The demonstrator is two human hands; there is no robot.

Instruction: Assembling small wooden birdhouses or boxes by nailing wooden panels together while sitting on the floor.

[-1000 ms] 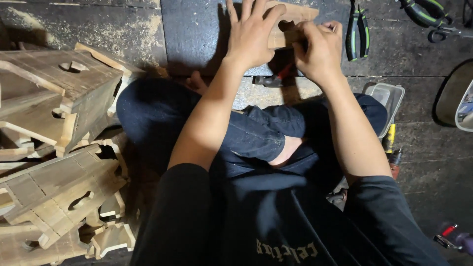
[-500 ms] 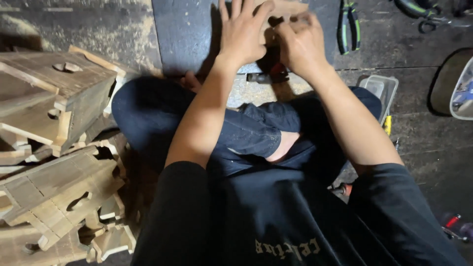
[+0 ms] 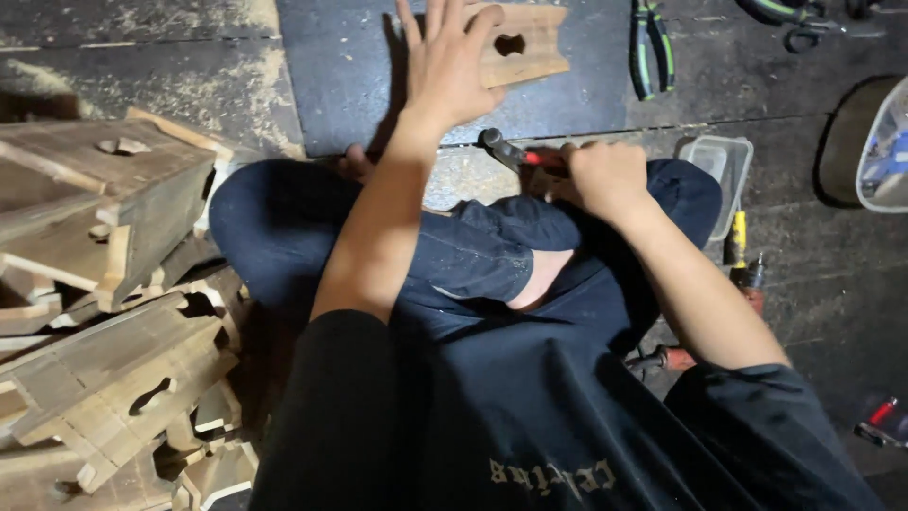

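I sit cross-legged on the floor in dark trousers. My left hand (image 3: 452, 59) lies flat, fingers spread, on a small wooden piece with a keyhole-shaped cut-out (image 3: 526, 43) that rests on a dark mat (image 3: 340, 76). My right hand (image 3: 603, 176) is down by my knee, closed around the red handle of a hammer (image 3: 515, 153), whose metal head points left just above the mat's near edge.
Stacked wooden boxes with cut-outs (image 3: 104, 284) fill the left side. Green-handled pliers (image 3: 651, 47) lie on the mat's right part. A clear plastic tub (image 3: 719, 170), screwdrivers (image 3: 742, 255) and another tool (image 3: 875, 421) sit at my right. Sawdust covers the floor.
My right hand has left the wooden piece and dropped toward my knee, now gripping the hammer. My left hand stays pressed on the wooden piece.
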